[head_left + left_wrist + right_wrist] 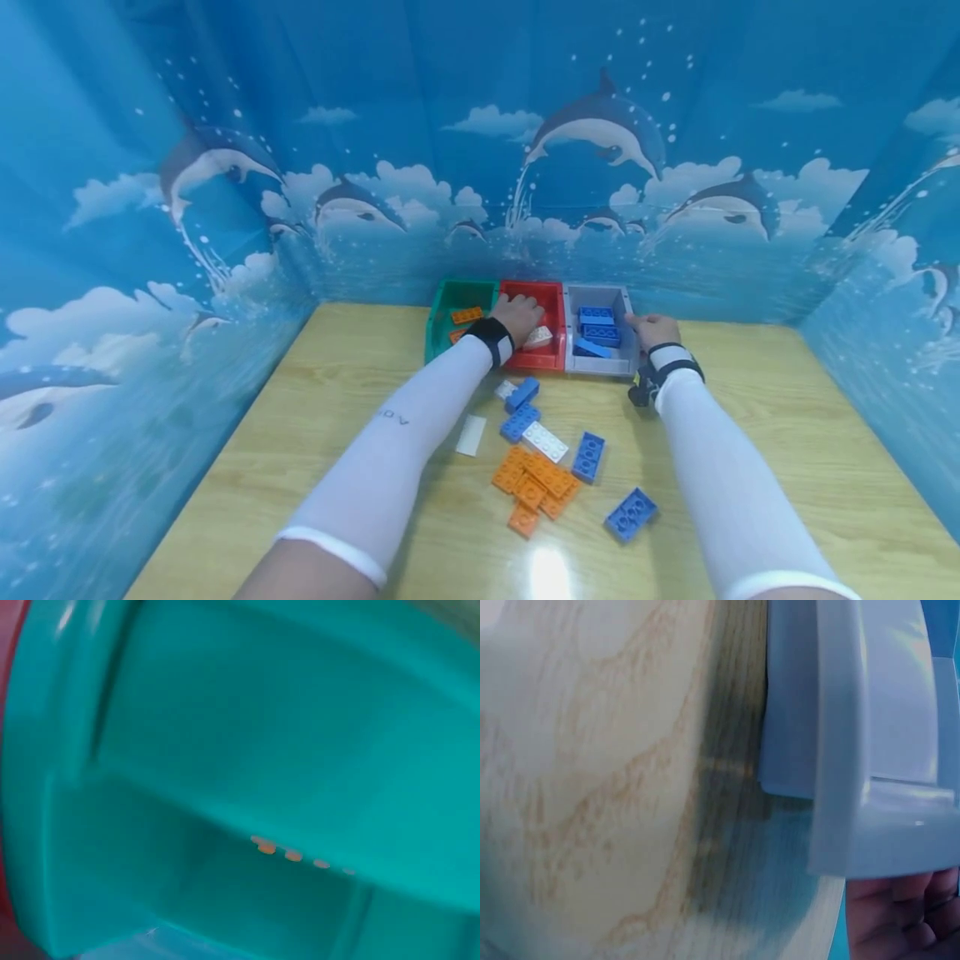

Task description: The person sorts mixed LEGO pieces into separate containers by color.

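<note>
My left hand (517, 315) reaches down into the red bin (551, 298), close to the wall it shares with the green bin (432, 329). A white brick (538, 337) lies in the red bin beside it. The fingertips are hidden, so I cannot tell what they hold. At the outer side of the grey bin (600, 364), my right hand (652, 328) grips the rim. Its curled fingers (911, 900) show below the bin's corner in the right wrist view. Blue bricks (600, 335) sit inside the grey bin, and orange bricks (467, 315) in the green one.
In front of the bins, several orange bricks (528, 492) lie piled on the wooden table (315, 400). Loose blue bricks (632, 514) and white bricks (546, 442) are scattered around them. A blue dolphin-print curtain (450, 167) hangs behind the bins and along both sides.
</note>
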`<state>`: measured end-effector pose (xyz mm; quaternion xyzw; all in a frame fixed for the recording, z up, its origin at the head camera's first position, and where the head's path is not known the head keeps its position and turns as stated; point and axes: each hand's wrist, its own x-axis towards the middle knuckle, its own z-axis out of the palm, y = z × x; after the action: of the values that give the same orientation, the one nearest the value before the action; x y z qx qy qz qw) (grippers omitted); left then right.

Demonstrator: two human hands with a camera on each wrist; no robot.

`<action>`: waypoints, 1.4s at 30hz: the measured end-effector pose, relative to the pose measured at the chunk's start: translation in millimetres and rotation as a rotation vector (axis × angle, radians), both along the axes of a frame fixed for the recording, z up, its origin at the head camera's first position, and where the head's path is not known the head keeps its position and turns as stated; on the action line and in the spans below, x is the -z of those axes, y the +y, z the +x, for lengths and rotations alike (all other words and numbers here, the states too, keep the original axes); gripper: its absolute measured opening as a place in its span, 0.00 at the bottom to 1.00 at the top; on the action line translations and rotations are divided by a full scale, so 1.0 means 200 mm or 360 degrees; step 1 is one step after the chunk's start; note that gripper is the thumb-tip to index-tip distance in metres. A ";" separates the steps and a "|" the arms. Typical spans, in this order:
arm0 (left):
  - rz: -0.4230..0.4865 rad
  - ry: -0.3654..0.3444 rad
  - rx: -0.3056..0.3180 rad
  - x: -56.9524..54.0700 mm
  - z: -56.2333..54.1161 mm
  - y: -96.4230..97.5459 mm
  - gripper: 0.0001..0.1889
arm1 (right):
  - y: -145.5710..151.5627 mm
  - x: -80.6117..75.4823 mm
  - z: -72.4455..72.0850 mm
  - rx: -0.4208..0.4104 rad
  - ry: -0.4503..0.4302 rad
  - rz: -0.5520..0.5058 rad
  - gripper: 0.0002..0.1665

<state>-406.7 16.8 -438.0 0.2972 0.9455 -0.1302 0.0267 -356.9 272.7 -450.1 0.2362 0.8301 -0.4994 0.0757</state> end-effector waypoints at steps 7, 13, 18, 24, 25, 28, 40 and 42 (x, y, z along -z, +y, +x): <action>-0.0004 -0.0036 -0.0006 0.03 0.03 -0.01 0.41 | -0.01 -0.01 0.00 -0.0003 0.0066 0.0089 0.38; 0.0098 -0.0009 0.0027 0.07 0.06 -0.03 0.32 | -0.01 0.00 0.01 0.0003 0.0110 0.0139 0.36; 0.0184 -0.0009 0.0051 0.06 0.13 -0.06 0.29 | -0.01 0.01 0.02 -0.0020 0.0084 0.0137 0.36; 0.0366 0.0011 0.0162 -0.03 0.34 -0.15 0.42 | -0.02 -0.01 0.02 0.0000 0.0069 0.0115 0.39; 0.0411 0.0025 0.0190 -0.04 0.38 -0.17 0.42 | -0.02 -0.01 0.02 0.0001 0.0071 0.0110 0.40; 0.0462 0.0143 0.0289 -0.04 0.52 -0.26 0.32 | -0.03 -0.01 0.02 -0.0013 0.0081 0.0125 0.39; 0.0294 -0.0256 -0.0055 0.08 0.83 -0.53 0.26 | -0.01 0.01 -0.01 -0.0050 0.0085 0.0166 0.39; 0.0299 -0.0332 -0.0064 0.09 0.83 -0.54 0.25 | -0.01 0.02 0.00 -0.0050 0.0087 0.0173 0.39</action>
<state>-239.9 -91.3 -456.5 0.2913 0.9514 -0.0091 0.0994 -357.4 269.7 -453.4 0.2130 0.8613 -0.4587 0.0479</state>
